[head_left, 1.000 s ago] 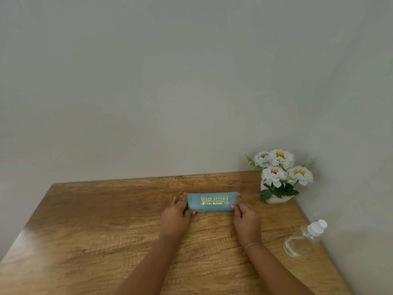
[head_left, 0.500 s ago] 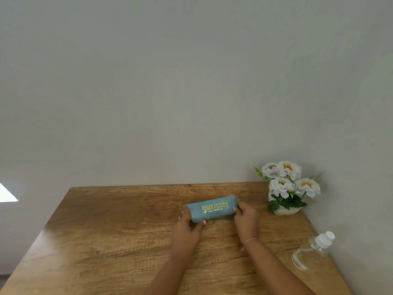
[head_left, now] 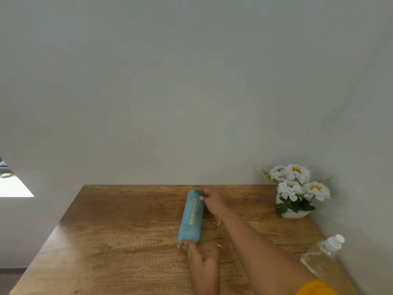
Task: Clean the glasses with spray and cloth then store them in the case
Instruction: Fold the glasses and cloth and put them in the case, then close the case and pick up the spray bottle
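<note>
A blue glasses case (head_left: 190,218) with yellow lettering lies closed on the wooden table (head_left: 119,237), its long axis running away from me. My left hand (head_left: 201,260) grips the case's near end with its fingertips. My right hand (head_left: 213,201) holds the far end, fingers curled round it. A clear spray bottle (head_left: 323,255) with a white cap lies on its side at the table's right edge. Neither the glasses nor a cloth show in view.
A white pot of white flowers (head_left: 294,191) stands at the table's back right corner against the grey wall. The table's left edge drops off toward a bright floor patch (head_left: 14,186).
The case has turned from lying crosswise to pointing away from me. My right hand moved to the far end and my left hand drew back to the near end.
</note>
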